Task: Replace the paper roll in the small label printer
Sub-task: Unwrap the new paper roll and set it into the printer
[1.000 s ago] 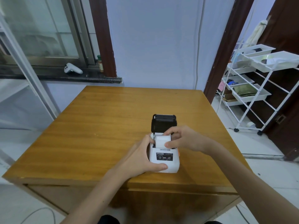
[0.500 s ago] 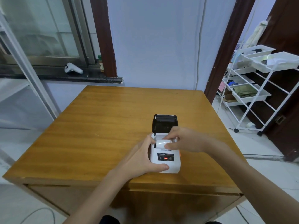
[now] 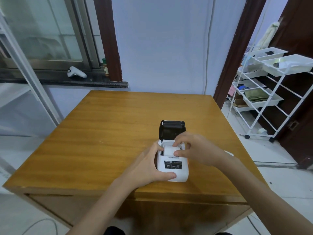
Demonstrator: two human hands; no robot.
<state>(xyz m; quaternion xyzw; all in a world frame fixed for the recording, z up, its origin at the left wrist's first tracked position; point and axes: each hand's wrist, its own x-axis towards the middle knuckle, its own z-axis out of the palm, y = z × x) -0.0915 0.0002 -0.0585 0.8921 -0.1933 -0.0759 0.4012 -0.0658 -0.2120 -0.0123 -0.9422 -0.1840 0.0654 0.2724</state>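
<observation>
A small white label printer (image 3: 172,173) sits near the front edge of the wooden table (image 3: 110,133). Its black lid (image 3: 171,129) stands open, tilted back. A white paper roll (image 3: 169,150) lies in the open compartment. My left hand (image 3: 149,167) grips the printer's left side, thumb across the front corner. My right hand (image 3: 194,150) is over the compartment, with thumb and fingers pinching the paper roll from the right. The right part of the roll is hidden by my fingers.
A white rolling rack (image 3: 271,92) with trays stands on the floor to the right of the table. A white controller (image 3: 76,72) and a small bottle (image 3: 106,68) rest on the dark window sill behind. A small white object (image 3: 228,152) lies on the table behind my right wrist.
My right hand's fingers have shifted on the roll, thumb now at its front and fingers at its back. The left hand and printer have stayed put.
</observation>
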